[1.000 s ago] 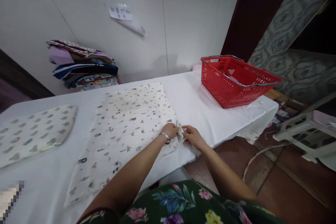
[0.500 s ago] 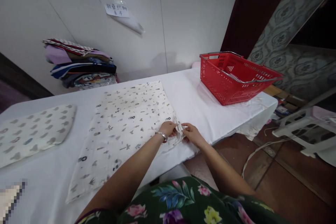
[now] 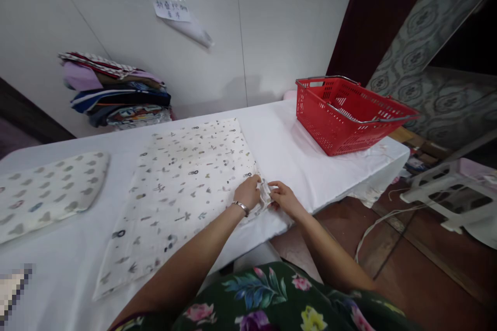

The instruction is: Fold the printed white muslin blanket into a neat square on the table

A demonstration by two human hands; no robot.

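Fingers (image 3: 275, 184) nearly closed on cloth (image 3: 190, 181), L (image 3: 248, 192) & R (image 3: 286, 199).

A red basket (image 3: 341, 124) with metal handles stands at the right end of the surface (image 3: 287, 139). Toward the far left rises a stack of folded textiles (image 3: 120, 90) beside the wall (image 3: 287, 26), which bears a paper sign (image 3: 172, 9). A white stool (image 3: 450, 191) stands on the tiled floor (image 3: 419, 258) at right, near a pale cable (image 3: 375, 225).
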